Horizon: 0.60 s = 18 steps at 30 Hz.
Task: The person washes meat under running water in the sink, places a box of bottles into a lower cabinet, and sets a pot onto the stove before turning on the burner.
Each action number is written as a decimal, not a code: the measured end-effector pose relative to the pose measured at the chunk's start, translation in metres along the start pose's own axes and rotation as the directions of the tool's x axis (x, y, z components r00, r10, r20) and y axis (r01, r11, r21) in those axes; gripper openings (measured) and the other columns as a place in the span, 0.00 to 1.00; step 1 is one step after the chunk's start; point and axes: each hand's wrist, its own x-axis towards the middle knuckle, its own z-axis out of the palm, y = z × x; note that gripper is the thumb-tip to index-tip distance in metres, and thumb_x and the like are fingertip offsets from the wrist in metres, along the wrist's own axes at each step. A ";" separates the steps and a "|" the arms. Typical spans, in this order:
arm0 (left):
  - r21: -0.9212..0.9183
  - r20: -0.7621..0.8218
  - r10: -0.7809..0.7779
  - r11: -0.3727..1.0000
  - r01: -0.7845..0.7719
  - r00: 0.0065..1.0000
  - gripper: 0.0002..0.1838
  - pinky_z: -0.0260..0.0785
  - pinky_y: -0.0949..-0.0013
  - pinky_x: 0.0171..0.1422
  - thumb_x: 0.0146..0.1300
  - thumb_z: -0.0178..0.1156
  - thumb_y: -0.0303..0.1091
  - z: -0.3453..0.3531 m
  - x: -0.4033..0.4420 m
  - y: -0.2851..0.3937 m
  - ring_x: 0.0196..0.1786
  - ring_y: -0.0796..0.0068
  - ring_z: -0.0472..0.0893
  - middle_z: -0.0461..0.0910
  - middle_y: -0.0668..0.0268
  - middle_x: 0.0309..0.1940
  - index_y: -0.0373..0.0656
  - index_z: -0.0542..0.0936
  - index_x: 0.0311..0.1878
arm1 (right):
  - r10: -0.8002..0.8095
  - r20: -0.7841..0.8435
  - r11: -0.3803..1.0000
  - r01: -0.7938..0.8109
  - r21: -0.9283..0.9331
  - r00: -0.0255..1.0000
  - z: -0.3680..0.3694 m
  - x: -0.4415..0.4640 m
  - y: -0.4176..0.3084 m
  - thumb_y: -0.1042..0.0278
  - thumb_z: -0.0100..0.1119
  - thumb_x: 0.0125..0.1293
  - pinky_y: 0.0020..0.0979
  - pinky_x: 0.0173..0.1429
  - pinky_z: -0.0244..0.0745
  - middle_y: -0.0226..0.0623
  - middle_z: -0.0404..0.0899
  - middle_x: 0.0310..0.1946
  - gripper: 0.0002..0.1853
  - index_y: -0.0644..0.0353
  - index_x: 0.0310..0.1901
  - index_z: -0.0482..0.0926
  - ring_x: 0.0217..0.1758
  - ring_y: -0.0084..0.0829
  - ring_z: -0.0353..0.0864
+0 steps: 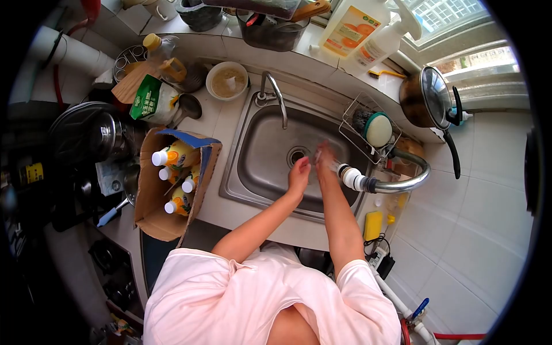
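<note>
White-tipped tap (368, 183) pointed left, lying left-to-right — left hand (298, 175) curled, right hand (325, 156) loose, couldn't tell what they held; left, a green bag (151, 99) showed Chinese writing.

We have the sink (259, 138) set in the surface (218, 211), the spout (352, 177) reaching over its right side. To its left stands the box (155, 219) with bottles (181, 153) in it; the bowl (227, 81) sits near the sink's back left corner, the pot (418, 102) on the ledge at back right.
</note>
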 end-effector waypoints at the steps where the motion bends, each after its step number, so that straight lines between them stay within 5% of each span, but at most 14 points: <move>1: 0.017 -0.005 -0.024 1.000 0.024 1.000 0.16 0.61 0.76 0.57 0.65 0.51 0.32 0.001 0.002 -0.003 0.54 0.74 0.71 0.74 0.66 0.51 0.41 0.71 0.55 | 0.023 0.014 0.999 -0.024 0.048 1.000 -0.001 0.003 -0.001 0.49 0.53 0.62 0.28 0.12 0.53 0.28 0.68 0.15 0.20 0.54 0.20 0.69 0.10 0.25 0.64; 6: -0.033 -0.018 -0.124 0.992 0.123 0.992 0.21 0.63 0.73 0.53 0.64 0.53 0.40 0.024 0.021 -0.024 0.50 0.74 0.72 0.74 0.68 0.48 0.49 0.67 0.60 | 0.008 0.160 0.999 -0.001 -0.043 0.987 -0.026 0.005 -0.009 0.45 0.48 0.64 0.26 0.22 0.63 0.28 0.69 0.17 0.19 0.54 0.31 0.73 0.17 0.27 0.67; 8: -0.301 0.082 -0.218 0.925 0.233 0.972 0.23 0.65 0.71 0.51 0.64 0.53 0.42 0.038 0.032 -0.020 0.48 0.73 0.73 0.75 0.67 0.47 0.51 0.65 0.61 | -0.070 0.299 0.997 0.061 0.040 0.952 -0.041 0.008 -0.005 0.48 0.46 0.65 0.26 0.29 0.67 0.30 0.72 0.22 0.19 0.57 0.36 0.74 0.22 0.28 0.71; 11: -0.459 0.209 -0.346 0.791 0.404 0.915 0.20 0.67 0.68 0.49 0.64 0.53 0.43 0.039 0.086 -0.038 0.47 0.71 0.74 0.75 0.64 0.45 0.49 0.68 0.57 | -0.431 0.485 0.758 0.597 -0.264 0.761 -0.031 -0.085 -0.025 0.50 0.43 0.67 0.27 0.48 0.69 0.36 0.76 0.40 0.21 0.60 0.48 0.73 0.42 0.29 0.75; 12: -0.472 0.243 -0.387 0.754 0.457 0.889 0.18 0.68 0.66 0.49 0.64 0.53 0.42 0.037 0.101 -0.046 0.47 0.71 0.74 0.75 0.62 0.44 0.47 0.69 0.55 | -0.486 0.486 0.692 0.659 -0.294 0.727 -0.030 -0.097 -0.021 0.50 0.42 0.67 0.28 0.53 0.65 0.37 0.73 0.45 0.22 0.60 0.51 0.71 0.48 0.29 0.72; 15: -0.342 0.116 -0.267 0.893 0.291 0.957 0.19 0.69 0.66 0.49 0.63 0.54 0.41 0.046 0.100 -0.050 0.48 0.71 0.74 0.75 0.63 0.44 0.46 0.69 0.54 | -0.612 0.482 0.502 0.779 -0.376 0.627 -0.031 -0.107 -0.014 0.50 0.42 0.67 0.30 0.63 0.57 0.39 0.68 0.55 0.26 0.61 0.57 0.67 0.58 0.30 0.66; 16: -0.462 0.243 -0.270 0.812 0.356 0.932 0.16 0.69 0.67 0.50 0.63 0.54 0.37 0.050 0.088 -0.058 0.50 0.72 0.74 0.75 0.63 0.45 0.41 0.71 0.52 | -0.611 0.460 0.521 0.765 -0.380 0.644 -0.030 -0.099 -0.020 0.50 0.42 0.67 0.30 0.63 0.57 0.39 0.68 0.55 0.26 0.61 0.58 0.67 0.59 0.30 0.66; 18: -0.398 0.234 -0.253 0.856 0.330 0.939 0.16 0.69 0.67 0.50 0.63 0.53 0.35 0.068 0.053 -0.043 0.50 0.72 0.74 0.75 0.63 0.47 0.39 0.71 0.53 | -0.552 0.411 0.647 0.684 -0.338 0.726 -0.027 -0.069 -0.039 0.51 0.42 0.68 0.30 0.63 0.57 0.39 0.68 0.55 0.25 0.61 0.58 0.66 0.59 0.30 0.65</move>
